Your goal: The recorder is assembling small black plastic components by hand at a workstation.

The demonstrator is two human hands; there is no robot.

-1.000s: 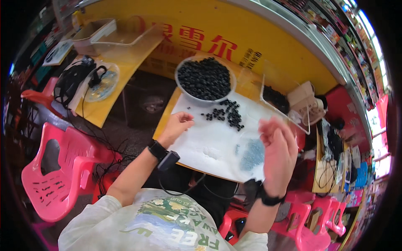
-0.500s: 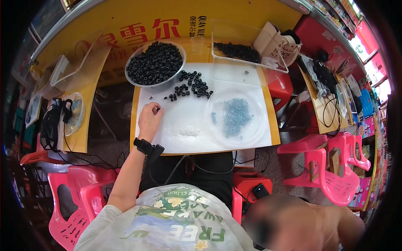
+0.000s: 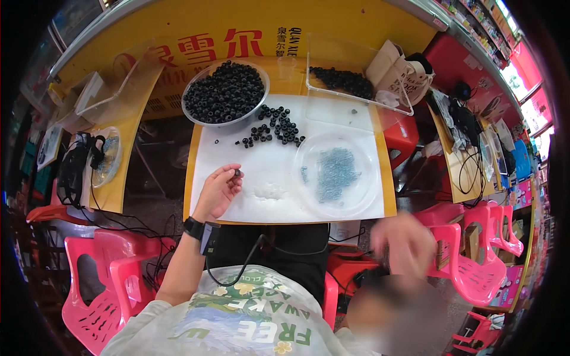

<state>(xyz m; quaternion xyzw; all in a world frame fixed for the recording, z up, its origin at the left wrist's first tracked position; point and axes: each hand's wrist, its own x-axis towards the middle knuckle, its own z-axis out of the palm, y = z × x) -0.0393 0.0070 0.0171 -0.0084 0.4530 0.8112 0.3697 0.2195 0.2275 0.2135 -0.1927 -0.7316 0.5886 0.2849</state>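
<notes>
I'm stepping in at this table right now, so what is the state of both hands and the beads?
Left hand: pinches one small black bead over the white sheet.
Right hand: blurred, off the table near the lower edge; grip unclear.
Black beads fill the bowl; a loose pile lies beside it.
Clear dish holds small blue-grey pieces.
Clear tray holds more black beads.
Done and left: cannot tell.

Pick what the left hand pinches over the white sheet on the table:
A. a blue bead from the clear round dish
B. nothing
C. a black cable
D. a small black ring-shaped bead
D: the left hand pinches a small black ring-shaped bead between fingertips above the white sheet, apart from the clear round dish.
</notes>
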